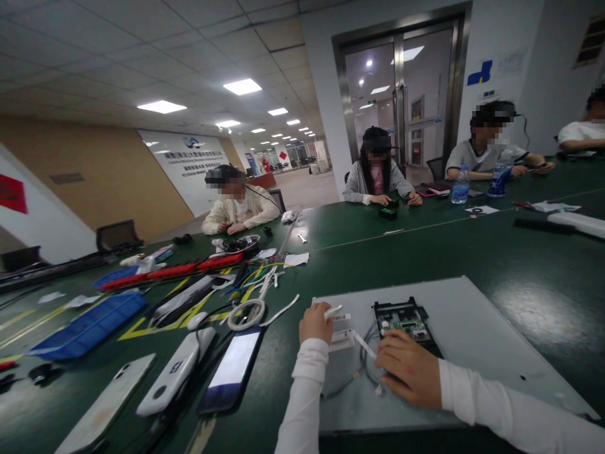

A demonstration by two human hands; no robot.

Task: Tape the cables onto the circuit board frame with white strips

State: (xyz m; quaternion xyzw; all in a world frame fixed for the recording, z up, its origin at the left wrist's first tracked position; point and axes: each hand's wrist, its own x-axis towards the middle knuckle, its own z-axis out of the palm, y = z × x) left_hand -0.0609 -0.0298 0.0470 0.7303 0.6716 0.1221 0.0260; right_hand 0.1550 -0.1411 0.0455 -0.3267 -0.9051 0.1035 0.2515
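Cabling (pixel 348 380) is seemingly being left unattached beside the bracketed circuit board (pixel 407 329) on the metal panel (pixel 477 340), while white strips (pixel 363 343) are being pinched separately by the curled left hand (pixel 316 323) and right hand (pixel 410 369).

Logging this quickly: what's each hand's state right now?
Left hand: closed, apparently pinching a small white piece.
Right hand: partly curled, white strip at its fingertips; whether gripped can't be told.
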